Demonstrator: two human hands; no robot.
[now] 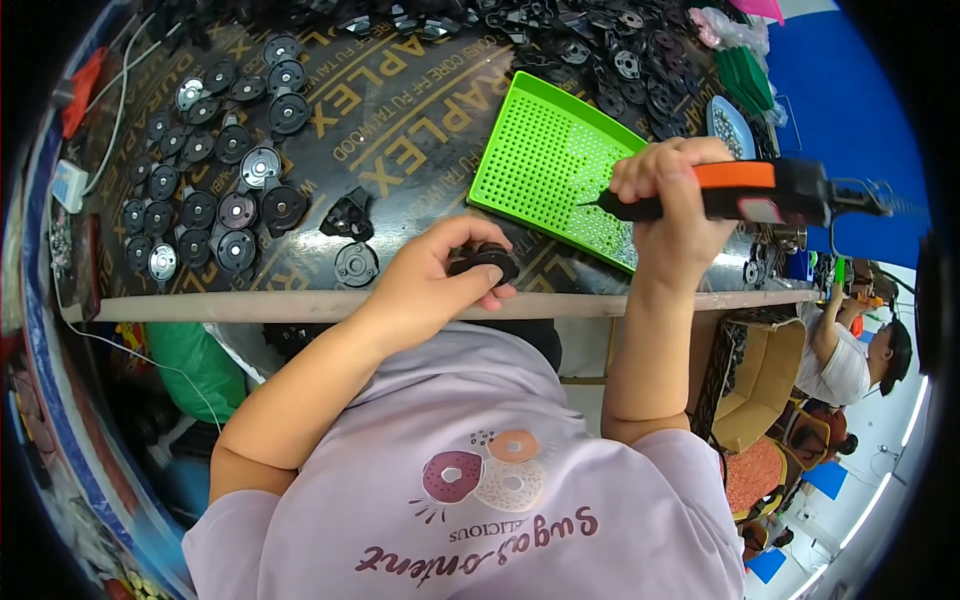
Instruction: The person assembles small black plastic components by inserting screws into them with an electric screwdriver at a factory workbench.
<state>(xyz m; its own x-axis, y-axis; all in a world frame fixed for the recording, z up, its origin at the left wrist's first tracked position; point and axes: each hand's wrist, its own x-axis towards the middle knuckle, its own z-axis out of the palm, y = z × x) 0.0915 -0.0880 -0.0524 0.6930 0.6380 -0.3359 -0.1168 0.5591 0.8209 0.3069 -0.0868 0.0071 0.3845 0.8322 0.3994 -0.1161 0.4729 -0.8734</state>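
Note:
Close to the table's front edge, my left hand (440, 268) pinches a black round part (487, 263) between thumb and fingers. My right hand (682, 195) is wrapped round an orange and black electric screwdriver (790, 188), raised above the right end of a bright green perforated tray (530, 150). The driver's thin tip points left, over the tray and apart from the round part. Small shiny pieces lie in the tray, too small to name. Left of my left hand rest a grey disc part (356, 264) and a black angular part (348, 214).
Many black round parts with metal discs (236, 210) cover the table's left side. More black parts (625, 65) are heaped at the back right, near a blue bowl of small pieces (730, 128). A cardboard box (765, 385) stands at lower right; another person (850, 355) sits beyond it.

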